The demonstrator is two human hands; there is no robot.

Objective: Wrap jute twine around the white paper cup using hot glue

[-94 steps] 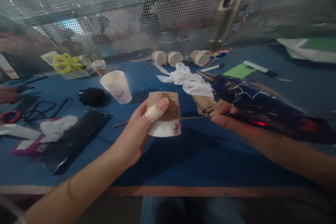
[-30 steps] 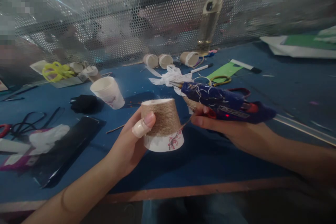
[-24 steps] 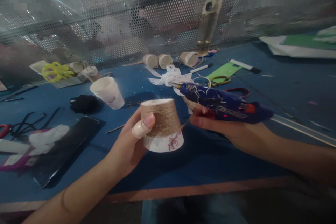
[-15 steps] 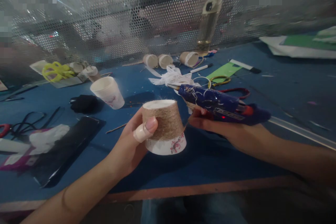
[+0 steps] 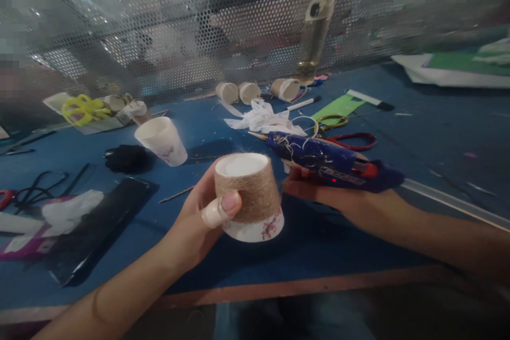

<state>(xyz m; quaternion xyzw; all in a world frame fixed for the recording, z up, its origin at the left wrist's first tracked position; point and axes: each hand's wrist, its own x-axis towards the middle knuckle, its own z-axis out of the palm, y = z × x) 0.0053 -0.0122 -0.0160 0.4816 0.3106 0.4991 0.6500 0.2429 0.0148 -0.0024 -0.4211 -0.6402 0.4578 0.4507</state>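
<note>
My left hand (image 5: 207, 212) grips an upside-down paper cup (image 5: 249, 196) above the table, its thumb wrapped in a pale bandage or tape. Brown twine covers most of the cup's side; a white band with pink blossom print shows near the lower rim. A blue hot glue gun (image 5: 319, 159) is in my right hand (image 5: 330, 191), its nozzle pointing left above and behind the cup. A clear glue stick (image 5: 450, 199) sticks out of its rear, and a red light glows on its side. My right fingertips are close to the cup's right side; whether they pinch the twine is hard to see.
Stacked paper cups (image 5: 161, 141) stand at left, beside a black bundle (image 5: 125, 158) and a black pouch (image 5: 103, 228). Behind lie twine-wrapped cups (image 5: 249, 93), white ribbon (image 5: 261, 117), red-handled scissors (image 5: 354, 141) and a marker (image 5: 305, 103). A bottle (image 5: 316, 37) stands against the perforated metal screen (image 5: 179, 48).
The cup has tipped slightly toward me, showing more of its white base. The glue gun and my right hand have shifted slightly left.
</note>
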